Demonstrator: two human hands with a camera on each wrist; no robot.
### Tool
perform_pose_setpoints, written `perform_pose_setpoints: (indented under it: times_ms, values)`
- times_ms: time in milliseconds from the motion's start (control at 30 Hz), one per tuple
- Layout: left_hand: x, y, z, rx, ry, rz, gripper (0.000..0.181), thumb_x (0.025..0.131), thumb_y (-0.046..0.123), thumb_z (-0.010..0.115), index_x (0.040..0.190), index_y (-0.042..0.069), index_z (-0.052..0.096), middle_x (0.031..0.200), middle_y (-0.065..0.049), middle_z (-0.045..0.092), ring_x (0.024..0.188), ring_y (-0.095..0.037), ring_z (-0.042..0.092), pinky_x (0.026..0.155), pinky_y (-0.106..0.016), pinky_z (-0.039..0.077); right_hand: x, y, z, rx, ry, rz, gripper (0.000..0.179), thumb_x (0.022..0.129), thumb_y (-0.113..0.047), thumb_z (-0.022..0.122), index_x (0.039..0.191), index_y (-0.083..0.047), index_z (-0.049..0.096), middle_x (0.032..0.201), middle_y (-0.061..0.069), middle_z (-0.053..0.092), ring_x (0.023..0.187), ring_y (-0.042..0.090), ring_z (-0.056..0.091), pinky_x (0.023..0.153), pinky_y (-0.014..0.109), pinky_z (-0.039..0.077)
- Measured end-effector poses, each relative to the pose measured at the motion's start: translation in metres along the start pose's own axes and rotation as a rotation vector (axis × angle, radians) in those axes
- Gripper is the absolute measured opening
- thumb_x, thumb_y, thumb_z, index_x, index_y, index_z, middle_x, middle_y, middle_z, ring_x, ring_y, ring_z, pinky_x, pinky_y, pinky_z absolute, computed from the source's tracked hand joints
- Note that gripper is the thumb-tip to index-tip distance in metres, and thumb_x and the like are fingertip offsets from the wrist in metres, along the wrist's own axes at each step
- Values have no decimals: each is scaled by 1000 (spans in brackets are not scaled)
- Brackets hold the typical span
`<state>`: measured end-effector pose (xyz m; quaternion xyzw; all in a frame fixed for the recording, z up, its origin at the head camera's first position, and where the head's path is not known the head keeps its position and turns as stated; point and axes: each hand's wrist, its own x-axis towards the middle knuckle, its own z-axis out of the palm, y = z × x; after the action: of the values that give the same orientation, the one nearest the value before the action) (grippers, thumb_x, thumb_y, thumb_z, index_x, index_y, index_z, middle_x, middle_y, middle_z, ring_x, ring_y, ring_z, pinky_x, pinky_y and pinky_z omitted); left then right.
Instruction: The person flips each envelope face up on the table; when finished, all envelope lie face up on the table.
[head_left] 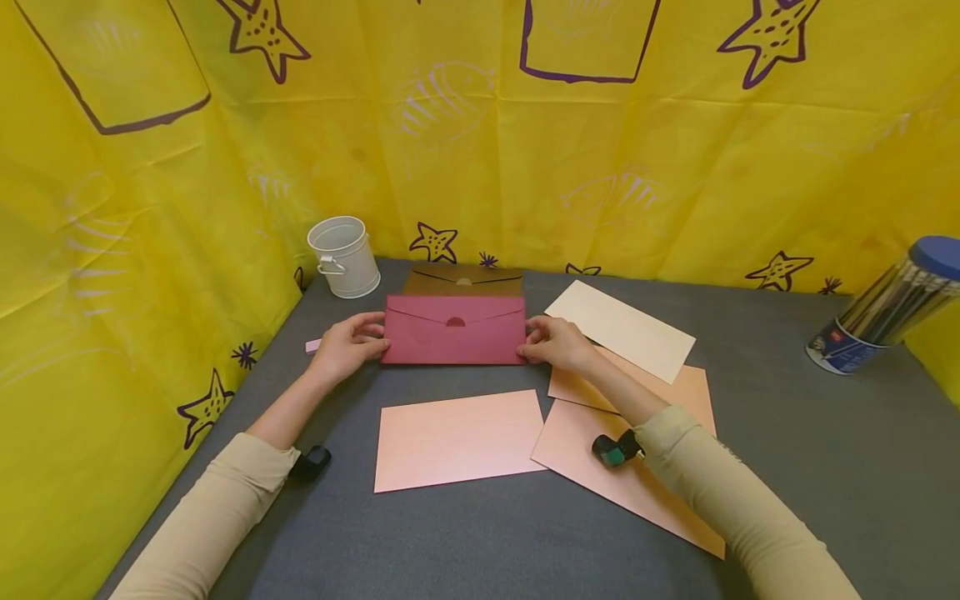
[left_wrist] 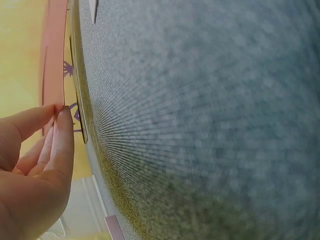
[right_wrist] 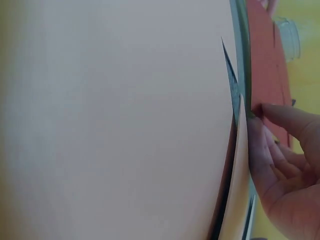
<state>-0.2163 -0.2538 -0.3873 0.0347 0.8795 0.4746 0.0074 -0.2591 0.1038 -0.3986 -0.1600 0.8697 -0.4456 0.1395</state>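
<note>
Directly between hands (head_left: 348, 346) (head_left: 558, 342): red envelope (head_left: 454, 343), pinched at both short ends.

The head camera looks forward and down over the dark grey tabletop (head_left: 450, 542) to the yellow sea-patterned cloth backdrop (head_left: 495, 167). Both wrist views are turned sideways: the left, low over the tabletop, looks past the bare left hand (head_left: 347, 347); the right sits close above what seems a pale pink paper rectangle (right_wrist: 115, 125). All three share the flat crimson paper envelope (head_left: 455, 343).
</note>
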Motion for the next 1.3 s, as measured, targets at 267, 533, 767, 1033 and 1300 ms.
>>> perform_pose_setpoints:
  times_ms: [267, 533, 767, 1033, 1300]
  values:
    - [1, -3, -1, 62, 6, -6, 54, 90, 9, 68, 139, -2, 49, 125, -25, 60, 106, -37, 64, 80, -24, 52, -4, -4, 4, -37, -4, 0, 69, 86, -17, 76, 142, 4, 43, 98, 10, 68, 79, 17, 63, 73, 26, 50]
    - [0, -3, 0, 93, -4, -13, 53, 90, 7, 68, 138, -3, 50, 129, -24, 59, 110, -37, 63, 91, -43, 51, -8, -9, 6, -73, -21, 12, 79, 82, -21, 80, 144, 5, 40, 101, 10, 66, 87, 19, 63, 80, 29, 50]
    - [-1, -3, 0, 117, 2, -2, 50, 90, 6, 69, 135, -4, 52, 128, -24, 59, 110, -36, 63, 87, -36, 53, -11, -13, 10, -120, -36, 16, 83, 80, -22, 82, 145, 5, 38, 103, 9, 65, 89, 18, 64, 79, 29, 49]
    - [-1, -5, 0, 140, -18, 37, 45, 90, 5, 68, 131, -7, 55, 130, -26, 57, 114, -38, 60, 93, -45, 49, -10, -15, 13, -153, -53, 15, 81, 81, -24, 81, 143, 6, 40, 96, 7, 65, 85, 21, 56, 69, 27, 45]
    - [1, -8, 2, 157, -61, 57, 44, 92, 6, 66, 132, -7, 54, 133, -27, 54, 121, -41, 53, 101, -48, 43, -8, -14, 15, -184, -47, 8, 79, 82, -26, 80, 143, 5, 42, 89, 4, 64, 78, 18, 53, 62, 26, 39]
